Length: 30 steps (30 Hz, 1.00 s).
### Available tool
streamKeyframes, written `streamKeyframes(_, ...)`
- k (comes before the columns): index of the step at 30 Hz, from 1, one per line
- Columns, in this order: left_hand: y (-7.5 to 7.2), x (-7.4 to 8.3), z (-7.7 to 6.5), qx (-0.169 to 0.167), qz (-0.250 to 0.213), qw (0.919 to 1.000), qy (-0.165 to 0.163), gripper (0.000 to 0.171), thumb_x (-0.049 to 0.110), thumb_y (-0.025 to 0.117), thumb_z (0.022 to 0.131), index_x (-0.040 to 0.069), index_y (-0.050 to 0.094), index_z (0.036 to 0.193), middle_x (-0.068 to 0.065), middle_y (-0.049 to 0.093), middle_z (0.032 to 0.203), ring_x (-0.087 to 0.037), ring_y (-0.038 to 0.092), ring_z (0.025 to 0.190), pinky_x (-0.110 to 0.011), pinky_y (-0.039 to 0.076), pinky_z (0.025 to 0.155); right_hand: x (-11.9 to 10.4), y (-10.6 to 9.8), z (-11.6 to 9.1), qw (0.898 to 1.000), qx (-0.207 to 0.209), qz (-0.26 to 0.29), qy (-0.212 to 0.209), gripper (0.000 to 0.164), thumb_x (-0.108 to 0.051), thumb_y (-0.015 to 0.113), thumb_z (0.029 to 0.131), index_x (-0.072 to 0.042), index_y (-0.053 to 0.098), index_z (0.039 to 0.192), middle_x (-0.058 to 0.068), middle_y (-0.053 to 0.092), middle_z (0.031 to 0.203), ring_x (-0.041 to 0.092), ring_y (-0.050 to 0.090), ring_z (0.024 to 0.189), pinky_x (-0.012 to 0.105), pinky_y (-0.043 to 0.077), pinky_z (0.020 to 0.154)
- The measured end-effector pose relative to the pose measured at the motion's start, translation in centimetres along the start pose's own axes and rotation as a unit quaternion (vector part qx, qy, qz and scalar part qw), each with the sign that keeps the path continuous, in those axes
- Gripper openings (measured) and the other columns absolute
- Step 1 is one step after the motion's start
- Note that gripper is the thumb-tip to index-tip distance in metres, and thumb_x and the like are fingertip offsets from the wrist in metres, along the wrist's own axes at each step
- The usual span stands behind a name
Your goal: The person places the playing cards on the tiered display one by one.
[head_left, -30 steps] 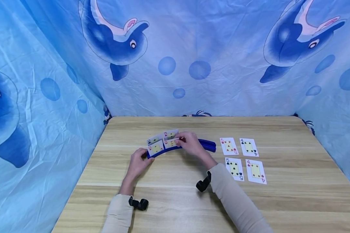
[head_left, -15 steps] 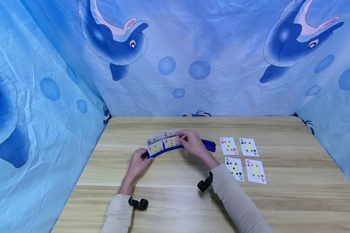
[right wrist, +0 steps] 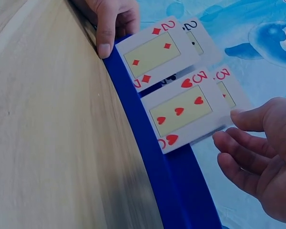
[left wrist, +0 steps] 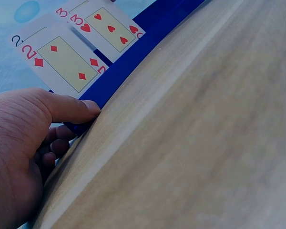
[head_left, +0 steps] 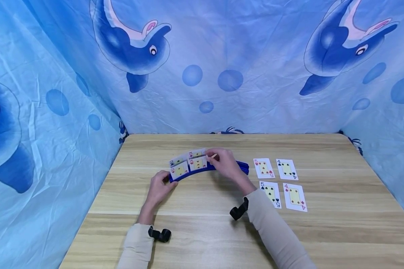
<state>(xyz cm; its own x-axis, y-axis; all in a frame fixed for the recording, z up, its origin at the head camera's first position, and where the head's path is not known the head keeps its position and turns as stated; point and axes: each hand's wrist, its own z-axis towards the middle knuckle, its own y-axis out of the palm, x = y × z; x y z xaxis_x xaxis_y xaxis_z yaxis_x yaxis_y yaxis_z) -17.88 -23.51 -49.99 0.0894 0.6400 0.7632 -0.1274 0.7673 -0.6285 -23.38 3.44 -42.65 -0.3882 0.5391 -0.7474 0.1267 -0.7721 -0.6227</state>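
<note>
A curved blue card holder point(head_left: 242, 167) stands on the table with playing cards in two rows. Its front row has the two of diamonds point(left wrist: 66, 62) and the three of hearts point(right wrist: 178, 112); behind them a black two point(right wrist: 200, 40) and a red three point(right wrist: 233, 90) show in part. My left hand point(head_left: 159, 188) grips the holder's left end, thumb in front and fingers behind. My right hand point(head_left: 223, 164) is at the right edge of the three of hearts, its thumb and fingers apart and loosely bent in the right wrist view, holding nothing.
Right of the holder, face up on the wooden table point(head_left: 195, 239), lie the five of hearts point(head_left: 264, 169), four of spades point(head_left: 287, 170), five of spades point(head_left: 270, 194) and four of diamonds point(head_left: 295, 197). A blue dolphin-print curtain point(head_left: 266, 112) surrounds the table's back and sides.
My right hand has shifted slightly right and away from the three of hearts, letting go of it; more of that card shows. My left hand has stayed on the holder's end.
</note>
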Motion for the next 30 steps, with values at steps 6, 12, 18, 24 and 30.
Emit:
streamKeyframes(6,0.0,0.0,0.0,0.0,0.0,1.0,0.0,0.033,0.006,0.079,0.081,-0.004,0.07,0.112,-0.019,0.069,0.108,-0.028,0.061,0.097,-0.032,0.048,0.082,0.6,-1.1,-0.5,1.0,0.003,0.001,-0.002,0.026,-0.016,0.066,0.096,-0.008,0.07,0.121,0.01,0.073,0.111,0.018,0.069,0.089,0.033,0.058,0.078)
streamKeyframes(12,0.0,0.0,-0.1,0.002,0.0,1.0,-0.005,0.036,0.006,0.08,0.08,-0.004,0.07,0.112,-0.019,0.069,0.108,-0.028,0.062,0.097,-0.03,0.048,0.082,0.9,-1.9,-1.2,1.0,0.012,-0.002,-0.015,0.025,-0.013,0.067,0.095,-0.004,0.071,0.118,0.013,0.074,0.109,0.02,0.071,0.089,0.036,0.058,0.079)
streamKeyframes(18,0.0,0.0,-0.2,0.001,0.001,1.0,-0.004,0.036,0.007,0.08,0.08,-0.004,0.07,0.113,-0.019,0.069,0.108,-0.027,0.062,0.096,-0.026,0.048,0.08,1.5,-2.8,-2.2,1.0,0.013,-0.011,-0.003,0.023,-0.016,0.067,0.096,-0.009,0.071,0.117,0.009,0.075,0.109,0.019,0.07,0.089,0.036,0.058,0.079)
streamKeyframes(24,0.0,0.1,-0.1,-0.004,-0.004,0.9999,-0.009,0.034,0.006,0.08,0.08,-0.003,0.07,0.112,-0.019,0.069,0.108,-0.027,0.062,0.097,-0.029,0.048,0.081,2.4,-4.1,-3.7,0.999,0.026,-0.026,-0.012,0.022,-0.017,0.068,0.095,-0.008,0.072,0.115,0.01,0.075,0.109,0.02,0.07,0.09,0.037,0.058,0.079)
streamKeyframes(30,0.0,0.2,-0.1,-0.004,0.0,0.9999,-0.01,0.035,0.007,0.08,0.08,-0.004,0.07,0.112,-0.019,0.069,0.108,-0.028,0.062,0.097,-0.028,0.048,0.082,3.5,-5.6,-5.1,0.998,0.046,-0.035,-0.012,0.021,-0.015,0.07,0.093,-0.006,0.073,0.112,0.01,0.075,0.103,0.018,0.069,0.084,0.03,0.054,0.073)
